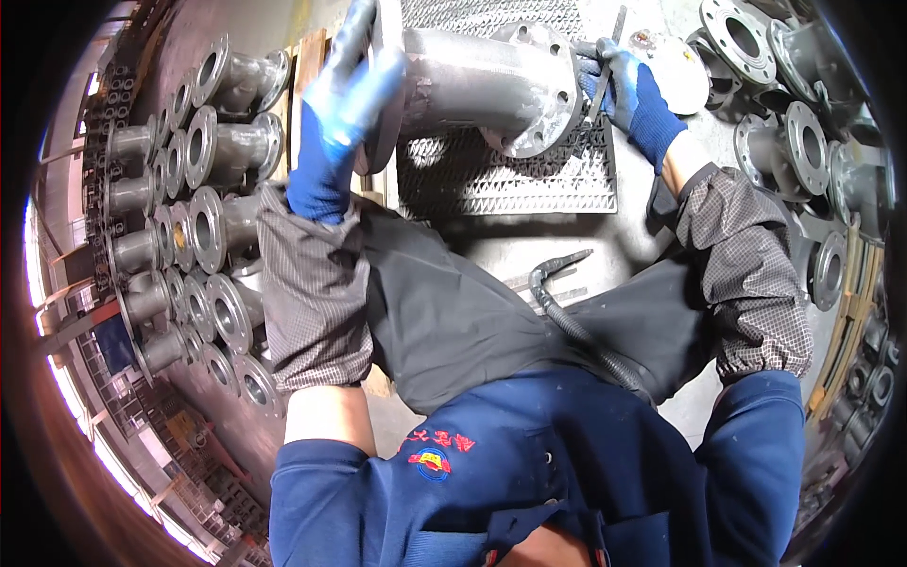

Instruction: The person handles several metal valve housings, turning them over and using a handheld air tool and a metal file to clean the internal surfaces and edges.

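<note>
A grey flanged metal pipe fitting [463, 80] lies on its side in front of me, a round flange at each end. My left hand [345, 104], in a blue and white work glove, is against the left flange [385, 123]; its fingers are stretched out and blurred, the thumb apart from them. In a matching glove, my right hand [625, 90] is closed around a thin, flat metal bar [614, 38] beside the right flange [553, 90]. Some of its fingertips are hidden behind the bar and the flange.
Beneath the fitting is a metal grate [510, 194]. A black hose with a bent metal tip [557, 307] lies between my legs. Rows of flanged fittings [222, 146] stand at left, more flanged fittings [784, 146] at right. A pale round object [675, 76] sits by my right hand.
</note>
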`<control>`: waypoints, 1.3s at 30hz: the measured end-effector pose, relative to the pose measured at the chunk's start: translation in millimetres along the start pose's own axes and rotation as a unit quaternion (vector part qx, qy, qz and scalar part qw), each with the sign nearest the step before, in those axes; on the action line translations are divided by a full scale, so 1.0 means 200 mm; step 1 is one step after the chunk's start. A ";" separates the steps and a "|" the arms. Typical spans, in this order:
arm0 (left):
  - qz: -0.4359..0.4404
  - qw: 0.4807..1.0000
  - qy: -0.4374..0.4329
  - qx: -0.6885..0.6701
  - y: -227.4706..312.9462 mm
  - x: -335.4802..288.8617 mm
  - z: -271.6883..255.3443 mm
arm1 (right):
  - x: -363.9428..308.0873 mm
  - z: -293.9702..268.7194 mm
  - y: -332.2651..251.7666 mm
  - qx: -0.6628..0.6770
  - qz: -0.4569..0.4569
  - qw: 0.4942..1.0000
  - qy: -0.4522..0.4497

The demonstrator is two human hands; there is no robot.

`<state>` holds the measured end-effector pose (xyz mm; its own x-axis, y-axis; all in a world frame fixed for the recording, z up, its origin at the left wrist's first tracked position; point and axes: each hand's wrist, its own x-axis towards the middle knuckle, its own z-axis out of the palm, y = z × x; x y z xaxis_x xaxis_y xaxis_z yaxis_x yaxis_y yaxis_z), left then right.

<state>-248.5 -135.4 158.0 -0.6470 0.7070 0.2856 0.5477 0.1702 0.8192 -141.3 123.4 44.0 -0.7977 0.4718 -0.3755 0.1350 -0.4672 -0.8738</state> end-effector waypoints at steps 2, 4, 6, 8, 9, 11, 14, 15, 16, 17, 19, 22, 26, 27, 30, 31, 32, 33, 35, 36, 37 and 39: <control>-0.014 0.986 -0.009 0.167 -0.01 -0.06 0.02 | 0.03 0.02 0.00 0.067 0.037 0.997 -0.010; -0.011 0.990 0.024 0.140 -0.05 -0.05 0.01 | 0.05 0.03 0.06 0.029 0.032 0.999 -0.008; -0.011 0.991 0.036 0.129 -0.10 0.01 0.06 | -0.04 0.03 0.05 -0.035 0.020 0.998 0.052; -0.008 0.992 0.051 0.118 -0.12 0.04 0.07 | -0.11 0.04 0.11 -0.016 0.016 0.999 0.043; -0.032 0.992 0.057 0.105 -0.12 0.06 0.07 | -0.12 0.01 0.16 -0.021 0.004 1.000 0.014; -0.088 0.990 0.077 0.082 -0.12 0.04 0.03 | -0.20 0.05 0.17 -0.019 0.011 0.999 -0.025; -0.047 0.991 0.095 0.084 -0.11 0.05 0.02 | -0.28 0.07 0.12 -0.014 0.102 0.994 -0.042; 0.016 0.982 0.102 0.155 -0.12 0.06 0.01 | -0.29 0.07 0.11 -0.020 0.121 0.991 -0.056; -0.041 0.991 0.085 0.092 -0.12 0.07 0.02 | -0.31 0.04 0.11 0.014 0.102 0.991 -0.081; -0.101 0.990 0.087 0.035 -0.07 0.09 0.04 | -0.30 0.02 0.10 0.002 0.118 0.990 -0.083; -0.080 0.990 0.103 0.044 -0.14 0.14 0.04 | -0.28 -0.01 0.05 0.000 0.113 0.988 -0.107; -0.132 0.983 0.122 0.027 -0.14 0.14 0.03 | -0.29 0.02 -0.04 -0.035 0.095 0.989 -0.103; -0.157 0.977 0.145 0.021 -0.11 0.14 0.04 | -0.28 0.02 -0.12 -0.039 0.044 0.995 -0.078; -0.093 0.985 0.138 0.039 -0.15 0.14 0.04 | -0.27 0.00 -0.13 -0.048 0.031 0.995 -0.077; -0.083 0.985 0.136 0.067 -0.24 0.12 -0.02 | -0.28 -0.01 -0.16 -0.085 0.014 0.995 -0.055; -0.103 0.983 0.148 0.038 -0.21 0.10 -0.03 | -0.28 0.00 -0.18 -0.094 0.025 0.994 -0.046; -0.100 0.983 0.147 0.040 -0.24 0.08 -0.06 | -0.28 -0.01 -0.18 -0.092 0.029 0.994 -0.049; -0.097 0.984 0.146 0.042 -0.26 0.06 -0.10 | -0.29 -0.01 -0.17 -0.090 0.038 0.994 -0.052; -0.171 0.974 0.146 -0.017 -0.25 0.02 -0.11 | -0.28 -0.03 -0.15 -0.100 0.069 0.992 -0.041; -0.197 0.968 0.155 -0.004 -0.24 0.01 -0.12 | -0.28 -0.03 -0.15 -0.120 0.069 0.990 -0.032; -0.223 0.961 0.164 0.011 -0.23 -0.01 -0.13 | -0.27 -0.04 -0.14 -0.113 0.069 0.990 -0.039; -0.214 0.962 0.170 -0.016 -0.28 -0.04 -0.16 | -0.25 -0.07 -0.08 -0.102 0.071 0.991 -0.054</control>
<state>-291.1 -173.0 125.6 -0.9487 0.3104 0.0610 0.1796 0.3695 0.9117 -94.4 118.2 73.2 -0.8187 0.3250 -0.4734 0.3574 -0.3570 -0.8631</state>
